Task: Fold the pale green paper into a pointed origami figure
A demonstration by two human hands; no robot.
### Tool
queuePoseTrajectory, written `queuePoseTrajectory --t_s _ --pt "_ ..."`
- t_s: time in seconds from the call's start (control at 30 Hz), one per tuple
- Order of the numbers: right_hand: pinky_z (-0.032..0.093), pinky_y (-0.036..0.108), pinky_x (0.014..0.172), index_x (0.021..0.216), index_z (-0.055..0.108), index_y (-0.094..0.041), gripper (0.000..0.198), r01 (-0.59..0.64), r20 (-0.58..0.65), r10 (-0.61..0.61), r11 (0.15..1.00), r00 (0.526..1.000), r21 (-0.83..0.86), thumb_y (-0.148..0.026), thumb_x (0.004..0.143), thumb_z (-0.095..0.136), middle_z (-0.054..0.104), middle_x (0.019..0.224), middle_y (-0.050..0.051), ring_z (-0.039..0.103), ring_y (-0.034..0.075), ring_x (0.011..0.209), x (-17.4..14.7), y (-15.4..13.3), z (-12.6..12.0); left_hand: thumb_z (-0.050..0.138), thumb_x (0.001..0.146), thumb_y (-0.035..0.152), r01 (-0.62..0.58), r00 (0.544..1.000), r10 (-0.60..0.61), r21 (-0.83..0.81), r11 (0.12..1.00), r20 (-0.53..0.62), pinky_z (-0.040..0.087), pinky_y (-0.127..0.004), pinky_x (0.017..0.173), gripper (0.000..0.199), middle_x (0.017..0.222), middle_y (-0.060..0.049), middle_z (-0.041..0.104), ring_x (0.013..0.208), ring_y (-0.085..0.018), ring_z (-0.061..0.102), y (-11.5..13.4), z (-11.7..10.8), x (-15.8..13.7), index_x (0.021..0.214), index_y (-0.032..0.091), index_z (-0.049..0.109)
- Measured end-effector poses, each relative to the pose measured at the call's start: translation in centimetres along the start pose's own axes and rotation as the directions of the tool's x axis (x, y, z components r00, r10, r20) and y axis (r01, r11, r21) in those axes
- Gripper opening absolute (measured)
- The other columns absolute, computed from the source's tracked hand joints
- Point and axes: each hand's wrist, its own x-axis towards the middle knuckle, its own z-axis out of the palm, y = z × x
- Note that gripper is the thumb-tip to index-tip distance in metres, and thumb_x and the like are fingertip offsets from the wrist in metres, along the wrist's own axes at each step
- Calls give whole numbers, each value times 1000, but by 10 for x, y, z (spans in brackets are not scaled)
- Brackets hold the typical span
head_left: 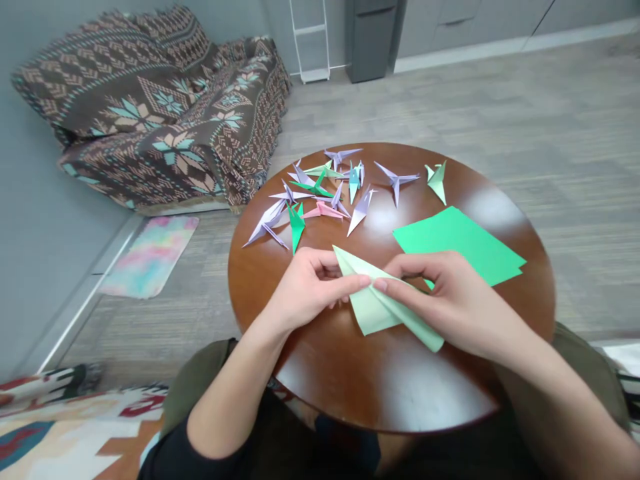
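A pale green sheet of origami paper (375, 313), partly folded with one edge curling over, is held above the near part of the round table. My left hand (320, 283) pinches it from the left, thumb on top and fingers behind. From the right, my right hand (440, 293) grips the same sheet, its thumb tip close to the left thumb on the fold. Both hands are closed on the paper, and some fingers are hidden behind it. Just beyond my right hand lie bright green paper sheets (465, 240), slightly fanned.
Several folded paper cranes (320, 187) in purple, green and pink cluster at the table's far left. A purple crane (396, 180) and a pale green crane (437, 181) sit farther right. The brown round table (320, 373) stands before a patterned sofa (175, 127).
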Motion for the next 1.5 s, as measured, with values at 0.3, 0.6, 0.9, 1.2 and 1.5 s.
queuePoseTrajectory --t_s 0.3,0.6,0.9,1.2,1.5 --pt "38 25 54 74 71 -18 36 15 -7 -15 1000 1000 -10 -45 97 66 66 66 1 56 15 60 -2 -2 1 85 80 40 9 1000 -8 64 998 -28 31 -19 41 27 51 3 56 43 -6 43 3 2 -2 80 14 81" --pt "34 25 55 73 67 -18 36 59 33 -57 997 998 -53 -40 101 61 59 64 -2 49 13 60 -3 0 1 84 82 41 -2 1000 3 69 998 -21 28 -19 41 28 51 4 55 44 -5 42 4 2 -2 81 14 81" --pt "34 26 55 70 63 -18 37 57 84 -51 995 995 -78 -36 102 57 57 63 -1 48 13 59 -3 2 1 86 79 39 -39 988 56 120 992 -142 28 -19 40 33 48 4 55 40 -5 42 5 -11 -1 65 14 69" --pt "36 25 53 74 63 -17 35 23 72 -21 999 997 -27 -37 102 56 56 66 -1 49 13 60 -1 2 6 86 77 41 -77 961 83 33 996 -265 28 -20 39 30 47 4 53 39 -5 40 1 -12 3 68 16 72" --pt "36 25 54 79 68 -17 29 39 50 -38 999 998 -24 -34 100 58 61 68 -1 51 14 62 -2 2 5 92 70 35 -2 999 2 -6 1000 -43 53 -22 58 25 70 -3 75 60 -13 65 5 -7 -2 75 15 78"
